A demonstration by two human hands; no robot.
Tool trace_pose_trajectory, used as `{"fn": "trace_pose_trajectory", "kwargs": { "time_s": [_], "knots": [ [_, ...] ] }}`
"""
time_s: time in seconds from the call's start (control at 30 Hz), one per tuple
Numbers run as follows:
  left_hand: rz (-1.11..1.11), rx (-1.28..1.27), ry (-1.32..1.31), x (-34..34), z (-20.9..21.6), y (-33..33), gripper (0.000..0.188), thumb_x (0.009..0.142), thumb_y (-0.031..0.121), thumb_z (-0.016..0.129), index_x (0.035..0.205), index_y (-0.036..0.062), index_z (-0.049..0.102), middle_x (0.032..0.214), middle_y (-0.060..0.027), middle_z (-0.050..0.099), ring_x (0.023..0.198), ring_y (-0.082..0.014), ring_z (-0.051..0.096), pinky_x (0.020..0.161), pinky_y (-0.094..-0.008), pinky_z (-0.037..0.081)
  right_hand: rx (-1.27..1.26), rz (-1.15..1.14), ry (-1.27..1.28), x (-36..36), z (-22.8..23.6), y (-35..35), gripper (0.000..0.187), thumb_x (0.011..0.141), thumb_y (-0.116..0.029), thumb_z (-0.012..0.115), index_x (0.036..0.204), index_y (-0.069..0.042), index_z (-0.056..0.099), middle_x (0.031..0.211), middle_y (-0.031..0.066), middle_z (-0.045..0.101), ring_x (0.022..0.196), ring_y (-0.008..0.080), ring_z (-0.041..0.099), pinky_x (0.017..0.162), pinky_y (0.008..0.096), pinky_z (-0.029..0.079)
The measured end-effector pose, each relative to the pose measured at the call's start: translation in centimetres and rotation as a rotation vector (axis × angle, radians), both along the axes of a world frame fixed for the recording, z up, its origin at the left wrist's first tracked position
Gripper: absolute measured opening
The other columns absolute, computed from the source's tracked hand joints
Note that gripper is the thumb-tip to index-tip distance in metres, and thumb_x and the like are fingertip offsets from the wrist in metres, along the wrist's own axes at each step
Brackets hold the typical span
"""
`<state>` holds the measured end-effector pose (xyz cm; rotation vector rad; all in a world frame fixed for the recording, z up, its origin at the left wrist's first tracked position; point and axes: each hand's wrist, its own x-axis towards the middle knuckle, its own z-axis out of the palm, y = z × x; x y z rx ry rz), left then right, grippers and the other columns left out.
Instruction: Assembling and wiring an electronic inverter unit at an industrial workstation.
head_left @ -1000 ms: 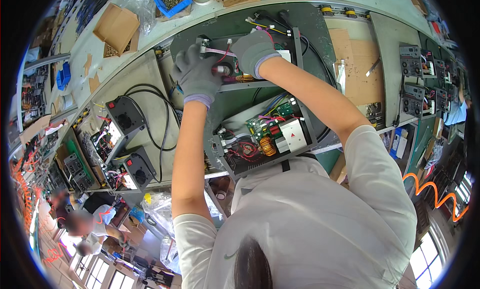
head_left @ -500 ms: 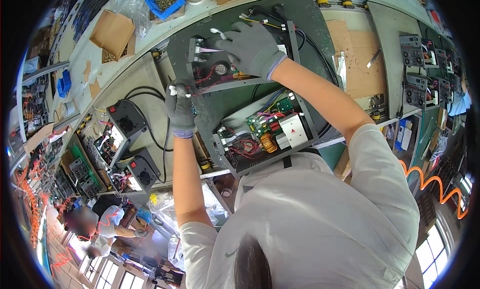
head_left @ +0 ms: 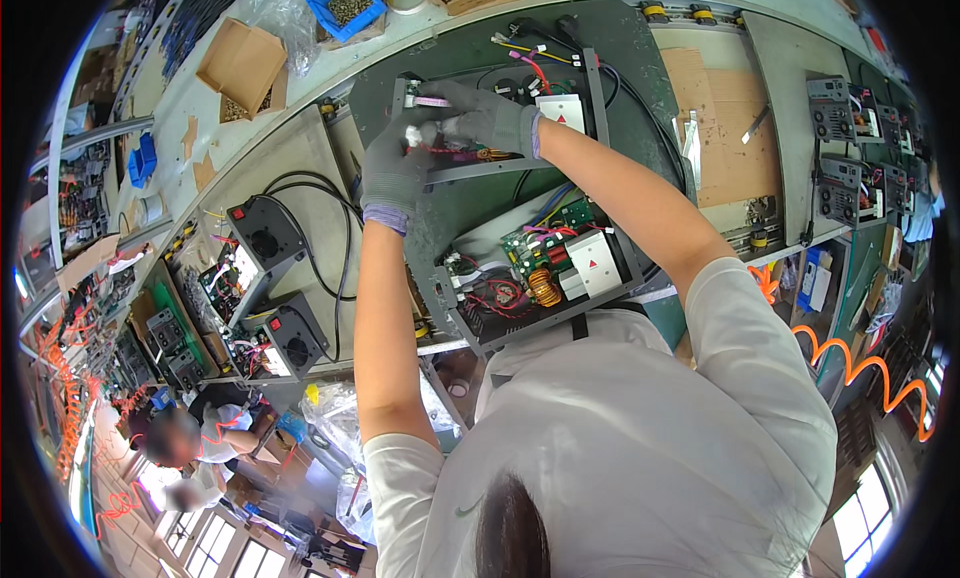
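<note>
Grey gloves cover both hands. They meet over the left part of an open dark metal case [head_left: 480, 166] on the far side of the green board. My left hand [head_left: 392, 168] pinches a small white wire connector [head_left: 414, 136] at the case's left wall. From the right, my right hand [head_left: 488, 121] reaches in with its fingers bent close to that connector; what they hold is blurred. A pinkish ribbon cable [head_left: 432, 102] lies just beyond the fingers. Nearer to me sits a second open case [head_left: 500, 328], with a green circuit board [head_left: 575, 214] and a copper coil [head_left: 543, 288].
Two black units with fans [head_left: 264, 232] stand at left with black cables [head_left: 345, 278]. Beyond them are a blue bin of screws [head_left: 345, 3] and a cardboard box [head_left: 240, 63]. Further units [head_left: 832, 108] stand at right. An orange coiled hose [head_left: 870, 373] hangs at right.
My left hand has moved right and inward over the far case with the white connector. My right hand has come down toward it, away from the ribbon cable's white plug.
</note>
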<state>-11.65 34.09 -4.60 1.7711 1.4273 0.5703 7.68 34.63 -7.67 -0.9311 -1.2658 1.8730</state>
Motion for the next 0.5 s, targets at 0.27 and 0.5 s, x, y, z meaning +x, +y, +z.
{"fn": "trace_pose_trajectory", "kwargs": {
  "time_s": [0.27,0.5],
  "knots": [
    [0.158,0.133,0.409,0.5,0.4,-1.5,0.024,0.084,0.013,0.063,0.108,0.0188,0.066,0.095,-0.0141,0.07,0.09,-0.0374,0.068,0.075,-0.0459,0.053,1.228,-0.634,-1.238,-0.5,3.9,-2.9,0.066,0.083,-0.034,0.072,0.142,-0.019,0.047,0.105,0.0056,0.064,0.081,0.0245,0.065,0.063,0.0351,0.051],
    [0.131,0.227,0.225,-0.2,-0.8,-2.2,0.021,0.086,0.018,0.066,0.107,0.0185,0.065,0.093,-0.0137,0.071,0.088,-0.0371,0.068,0.072,-0.0453,0.054,1.003,-0.108,-1.251,-1.2,4.2,-3.0,0.02,0.084,-0.018,0.066,0.103,-0.014,0.067,0.096,0.0063,0.066,0.089,0.0252,0.069,0.067,0.0396,0.057]
  ]
}}
